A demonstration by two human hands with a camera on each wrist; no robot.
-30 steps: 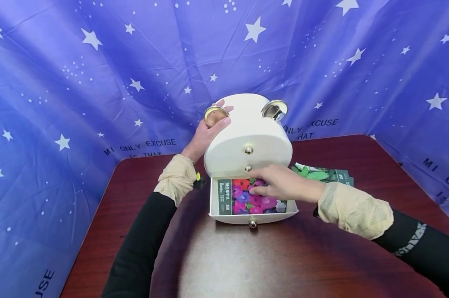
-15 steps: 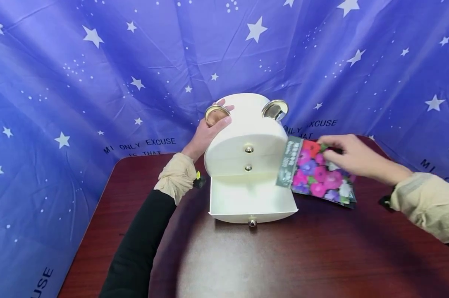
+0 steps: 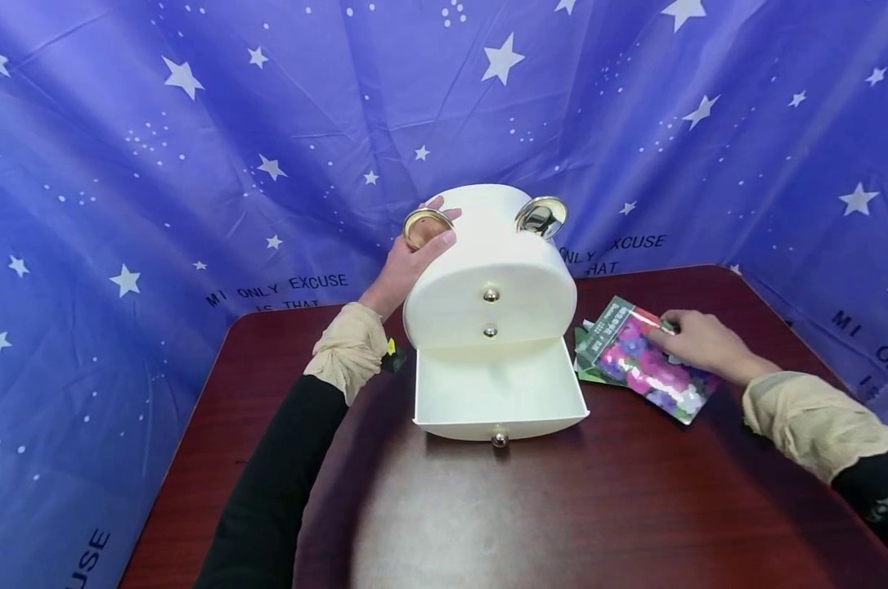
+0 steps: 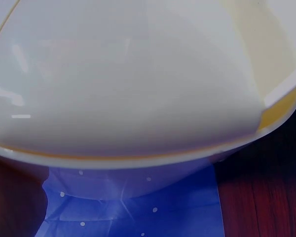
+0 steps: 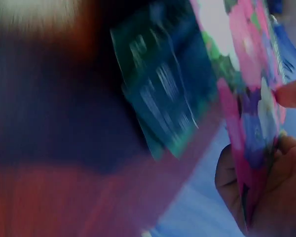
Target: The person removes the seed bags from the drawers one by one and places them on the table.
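A white storage box (image 3: 491, 245) with gold ears and small metal knobs stands on the table. Its bottom drawer (image 3: 499, 384) is pulled out and holds nothing. My left hand (image 3: 409, 266) grips the box around its left ear (image 3: 425, 231), thumb in front and fingers behind. To the right of the box, my right hand (image 3: 709, 343) pinches a flower seed packet (image 3: 653, 364) by its edge. Beneath that packet lie green packets (image 3: 587, 372), mostly covered. In the right wrist view, thumb and fingers pinch the flower packet (image 5: 251, 98), blurred beside the dark green packets (image 5: 163, 94).
The dark red wooden table (image 3: 606, 507) reaches toward me in front of the drawer. A blue star-printed curtain (image 3: 326, 106) hangs behind and along both sides. The right ear (image 3: 542, 218) sticks out from the box top.
My right hand has taken the flower seed packet out of the drawer and carried it right, lowering it onto the green packets. My left hand has stayed on the box.
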